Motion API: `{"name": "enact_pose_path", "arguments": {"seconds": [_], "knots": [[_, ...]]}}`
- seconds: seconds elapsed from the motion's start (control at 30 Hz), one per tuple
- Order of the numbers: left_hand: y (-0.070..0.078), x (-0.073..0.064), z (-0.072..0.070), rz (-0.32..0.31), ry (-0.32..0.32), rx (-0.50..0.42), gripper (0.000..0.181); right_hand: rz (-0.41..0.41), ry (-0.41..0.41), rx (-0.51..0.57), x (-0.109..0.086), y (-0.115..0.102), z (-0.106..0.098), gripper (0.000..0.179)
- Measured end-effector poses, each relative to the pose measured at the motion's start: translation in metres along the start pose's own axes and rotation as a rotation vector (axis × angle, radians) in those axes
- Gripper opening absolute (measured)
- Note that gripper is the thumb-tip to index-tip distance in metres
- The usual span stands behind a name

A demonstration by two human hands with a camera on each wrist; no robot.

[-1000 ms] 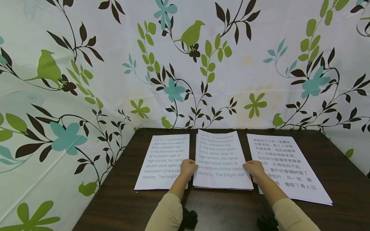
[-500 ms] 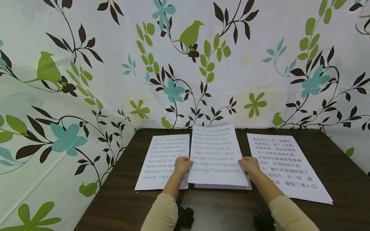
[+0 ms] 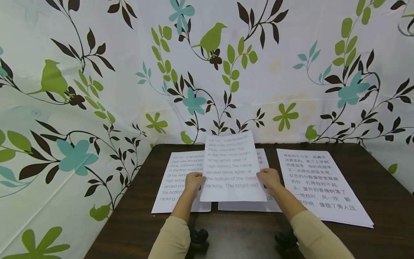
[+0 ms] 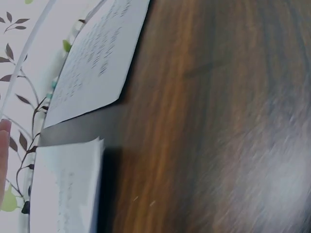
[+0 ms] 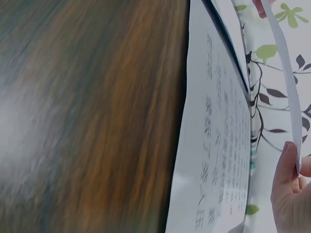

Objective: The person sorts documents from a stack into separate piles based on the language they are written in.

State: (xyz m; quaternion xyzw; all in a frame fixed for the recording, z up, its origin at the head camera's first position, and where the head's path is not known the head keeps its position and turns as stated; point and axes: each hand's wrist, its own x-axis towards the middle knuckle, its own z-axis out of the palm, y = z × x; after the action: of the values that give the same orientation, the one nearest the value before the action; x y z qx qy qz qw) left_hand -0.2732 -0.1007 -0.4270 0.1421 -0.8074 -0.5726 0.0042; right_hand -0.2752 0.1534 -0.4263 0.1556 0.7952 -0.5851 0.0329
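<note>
In the head view a sheet of paper (image 3: 230, 162) printed with English text is raised above the table and tilted. My left hand (image 3: 195, 181) pinches its left edge and my right hand (image 3: 270, 178) its right edge. Underneath lies a middle stack of paper (image 3: 249, 206) with Chinese characters, mostly covered by the raised sheet. The right wrist view shows the right hand's thumb and fingers pinching the sheet's edge. Only a sliver of the left hand appears in the left wrist view. A left stack of paper (image 3: 165, 194) with English text is partly hidden by the sheet and left hand.
A right stack of paper (image 3: 326, 190) with Chinese text lies slightly fanned on the dark wood table (image 3: 239, 233). Small black objects (image 3: 198, 236) show beside both forearms. Behind the table hangs a white cloth (image 3: 129, 90) patterned with birds, leaves and flowers.
Both hands have lifted the English sheet off the middle stack and carried it up and leftward. The Chinese page beneath has come into view, and the sheet now overlaps the left stack.
</note>
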Motion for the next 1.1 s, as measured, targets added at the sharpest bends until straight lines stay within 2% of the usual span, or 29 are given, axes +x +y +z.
{"name": "enact_pose_path", "arguments": {"seconds": [0.2,0.43,0.67,0.87,1.1], "knots": [[0.006,0.001,-0.018,-0.010,0.032,-0.009,0.027,-0.023,-0.005,0.007,-0.005,-0.012,0.013,0.023],[0.005,0.006,-0.041,-0.005,0.081,-0.014,0.029,-0.026,-0.023,0.040,-0.008,-0.026,0.034,0.027],[0.003,0.008,-0.064,-0.002,0.086,-0.028,0.026,-0.007,-0.047,0.046,-0.014,-0.035,0.053,0.033],[0.002,0.010,-0.081,0.004,0.087,-0.007,0.029,-0.014,-0.060,0.103,-0.020,-0.045,0.066,0.031],[0.001,0.010,-0.100,-0.002,0.115,0.019,0.029,-0.014,-0.083,0.158,-0.028,-0.048,0.085,0.027]]}}
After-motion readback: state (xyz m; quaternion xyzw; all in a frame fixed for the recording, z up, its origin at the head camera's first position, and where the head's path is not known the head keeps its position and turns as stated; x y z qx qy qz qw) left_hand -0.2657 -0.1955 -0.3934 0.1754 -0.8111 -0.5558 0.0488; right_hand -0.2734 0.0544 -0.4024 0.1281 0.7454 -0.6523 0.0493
